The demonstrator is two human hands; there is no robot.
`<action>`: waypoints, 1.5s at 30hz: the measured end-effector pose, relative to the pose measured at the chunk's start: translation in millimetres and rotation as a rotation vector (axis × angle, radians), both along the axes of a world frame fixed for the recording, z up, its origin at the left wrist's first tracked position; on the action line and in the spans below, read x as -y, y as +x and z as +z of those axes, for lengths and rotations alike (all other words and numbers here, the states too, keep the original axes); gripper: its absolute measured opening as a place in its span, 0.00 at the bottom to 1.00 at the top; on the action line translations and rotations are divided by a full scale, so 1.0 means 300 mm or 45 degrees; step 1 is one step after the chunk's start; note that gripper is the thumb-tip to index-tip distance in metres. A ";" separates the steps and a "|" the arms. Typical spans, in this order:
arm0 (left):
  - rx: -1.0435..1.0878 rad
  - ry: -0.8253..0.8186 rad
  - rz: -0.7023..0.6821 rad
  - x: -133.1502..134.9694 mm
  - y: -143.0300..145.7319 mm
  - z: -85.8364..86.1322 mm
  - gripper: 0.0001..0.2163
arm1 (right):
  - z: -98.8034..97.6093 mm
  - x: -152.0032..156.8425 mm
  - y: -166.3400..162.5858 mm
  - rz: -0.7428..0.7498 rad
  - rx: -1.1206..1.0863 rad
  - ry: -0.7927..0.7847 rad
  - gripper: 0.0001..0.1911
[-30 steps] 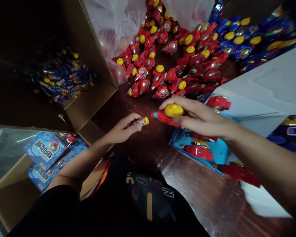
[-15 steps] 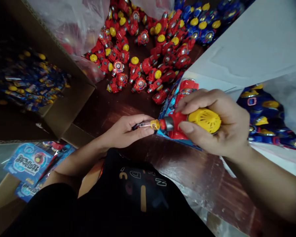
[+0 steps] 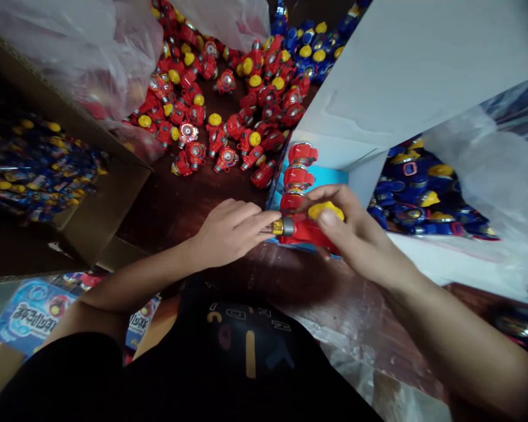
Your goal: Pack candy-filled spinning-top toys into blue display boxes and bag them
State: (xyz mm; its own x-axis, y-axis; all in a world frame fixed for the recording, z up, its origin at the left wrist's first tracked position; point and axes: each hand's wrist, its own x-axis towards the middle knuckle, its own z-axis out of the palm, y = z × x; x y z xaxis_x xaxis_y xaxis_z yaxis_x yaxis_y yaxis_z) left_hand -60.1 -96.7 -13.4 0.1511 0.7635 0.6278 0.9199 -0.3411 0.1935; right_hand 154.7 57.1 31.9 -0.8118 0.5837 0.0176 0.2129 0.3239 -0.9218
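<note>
My left hand is closed around a small clear tube with a yellow end, most of it covered by the fingers. The tube's yellow end meets the grey collar of a red plastic toy, in line with it; how deep it sits I cannot tell. My right hand grips this toy, its thumb on the yellow domed cap. Directly beneath both hands, an open carton with a light blue inside holds a row of similar red toys.
Many loose red toys lie across the dark table, with blue ones behind. At left, a cardboard box holds many small tubes. Right of the carton are blue toys and plastic film. Printed blue packages lie lower left.
My right hand has tilted the red toy and moved it left, uncovering more of the row in the carton. The tube's yellow end has come up against the toy's grey collar.
</note>
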 end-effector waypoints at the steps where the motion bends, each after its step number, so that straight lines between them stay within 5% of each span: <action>1: 0.123 -0.107 -0.014 -0.005 -0.005 0.010 0.13 | 0.009 -0.016 0.034 0.035 0.004 0.105 0.31; 4: 0.437 -0.348 -0.049 -0.015 -0.008 0.039 0.12 | 0.029 -0.045 0.132 0.032 0.069 0.405 0.48; 6: 0.518 -0.384 -0.097 -0.028 0.004 0.047 0.13 | 0.035 -0.040 0.170 -0.048 0.094 0.374 0.41; 10: 0.291 -0.086 -0.106 -0.081 0.052 0.036 0.14 | 0.050 -0.018 0.180 -0.278 0.075 -0.047 0.21; 13: -0.038 0.330 -0.045 -0.132 0.095 0.027 0.14 | 0.067 -0.028 0.200 -0.293 0.139 -0.478 0.27; 15: -0.072 0.452 -0.074 -0.164 0.125 0.029 0.14 | 0.080 -0.046 0.237 -0.305 0.138 -0.581 0.30; 17: 0.066 0.405 -0.132 -0.190 0.155 0.040 0.16 | 0.091 -0.065 0.282 -0.382 0.124 -0.430 0.27; 21: 0.354 -0.062 -0.227 -0.230 0.205 0.071 0.20 | 0.098 -0.096 0.353 -0.499 0.046 -0.014 0.18; 26: 0.265 -0.239 -0.238 -0.282 0.232 0.059 0.18 | 0.091 -0.090 0.384 -0.562 -0.039 -0.201 0.15; 30: 0.279 -0.172 -0.266 -0.335 0.252 0.025 0.18 | 0.072 -0.091 0.399 -0.684 -0.114 -0.083 0.14; 33: 0.305 -0.174 -0.289 -0.364 0.257 0.016 0.18 | 0.036 -0.138 0.432 -0.593 -0.179 0.047 0.25; 38: 0.293 -0.156 -0.192 -0.349 0.225 -0.011 0.33 | -0.073 -0.254 0.512 -0.520 -0.143 0.702 0.33; 41: 0.158 -0.192 -0.234 -0.313 0.223 -0.040 0.28 | -0.119 -0.279 0.533 -0.265 0.216 0.920 0.29; 45: -0.048 -0.313 -0.387 -0.277 0.245 -0.067 0.17 | -0.099 -0.266 0.524 0.000 0.397 1.107 0.28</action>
State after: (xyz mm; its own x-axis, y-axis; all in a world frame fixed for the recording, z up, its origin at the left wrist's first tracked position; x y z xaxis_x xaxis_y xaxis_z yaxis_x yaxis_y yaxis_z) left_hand 13.5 -13.5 -33.4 0.4130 0.8072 0.4217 0.7921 -0.5469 0.2711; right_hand 311.9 136.8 2.3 -0.8536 0.4674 0.2302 0.4106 0.8754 -0.2550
